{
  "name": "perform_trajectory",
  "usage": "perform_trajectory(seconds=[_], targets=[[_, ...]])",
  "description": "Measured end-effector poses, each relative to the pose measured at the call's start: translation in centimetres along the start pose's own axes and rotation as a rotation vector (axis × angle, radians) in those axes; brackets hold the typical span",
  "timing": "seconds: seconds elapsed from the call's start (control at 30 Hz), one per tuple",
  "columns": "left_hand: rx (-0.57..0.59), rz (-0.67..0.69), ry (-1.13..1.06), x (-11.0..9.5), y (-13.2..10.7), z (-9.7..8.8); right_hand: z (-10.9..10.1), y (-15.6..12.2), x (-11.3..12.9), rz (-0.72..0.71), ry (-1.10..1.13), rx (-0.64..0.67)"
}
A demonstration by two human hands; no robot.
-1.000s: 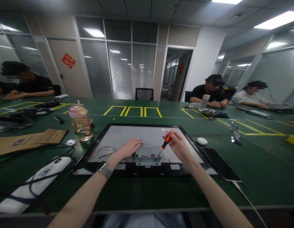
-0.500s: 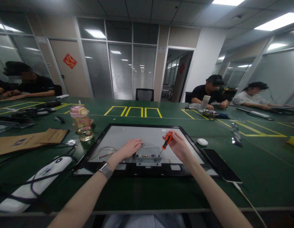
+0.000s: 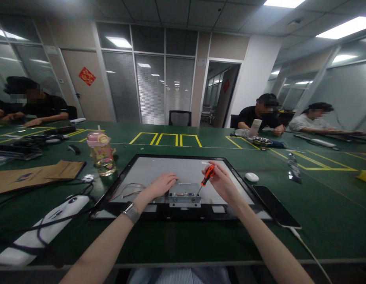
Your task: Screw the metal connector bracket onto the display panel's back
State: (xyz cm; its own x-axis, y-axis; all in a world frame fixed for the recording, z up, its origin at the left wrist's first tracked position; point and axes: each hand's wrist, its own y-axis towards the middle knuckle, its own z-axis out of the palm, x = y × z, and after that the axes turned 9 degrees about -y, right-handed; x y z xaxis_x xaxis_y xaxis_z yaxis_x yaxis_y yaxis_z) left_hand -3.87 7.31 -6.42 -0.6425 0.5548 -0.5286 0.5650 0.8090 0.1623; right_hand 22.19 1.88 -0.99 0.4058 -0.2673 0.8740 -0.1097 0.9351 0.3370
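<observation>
A flat monitor panel (image 3: 147,167) with a black frame lies back-up on the green table in front of me. A small metal connector box (image 3: 184,193) sits on its near middle. My right hand (image 3: 222,182) grips an orange-handled screwdriver (image 3: 205,180), its tip down at the box's right edge. My left hand (image 3: 162,183) rests on the panel just left of the box, fingers loosely curled against it, holding nothing I can see. Thin coloured wires (image 3: 128,190) run across the panel to the left.
A black phone (image 3: 274,204) with a white cable lies right of the panel, beyond it a white mouse (image 3: 252,176). A pink-lidded bottle (image 3: 100,154), brown paper (image 3: 31,173) and a white device wrapped in black cable (image 3: 40,230) lie at left. Three people sit at the table's far sides.
Both hands stay where they were on the panel. The view has shifted only slightly.
</observation>
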Motion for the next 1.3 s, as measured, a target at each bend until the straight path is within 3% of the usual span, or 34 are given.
perform_trajectory(seconds=[0.27, 0.63, 1.3], targets=[[-0.012, 0.025, -0.005, 0.89, 0.28, 0.41, 0.17, 0.09, 0.22, 0.042, 0.006, 0.019], [-0.003, 0.007, -0.003, 0.31, 0.16, 0.17, 0.11, -0.09, 0.12, -0.021, -0.013, -0.003], [-0.001, 0.011, -0.005, 0.19, 0.1, 0.11, 0.7, -0.2, 0.62, 0.016, -0.001, -0.015]])
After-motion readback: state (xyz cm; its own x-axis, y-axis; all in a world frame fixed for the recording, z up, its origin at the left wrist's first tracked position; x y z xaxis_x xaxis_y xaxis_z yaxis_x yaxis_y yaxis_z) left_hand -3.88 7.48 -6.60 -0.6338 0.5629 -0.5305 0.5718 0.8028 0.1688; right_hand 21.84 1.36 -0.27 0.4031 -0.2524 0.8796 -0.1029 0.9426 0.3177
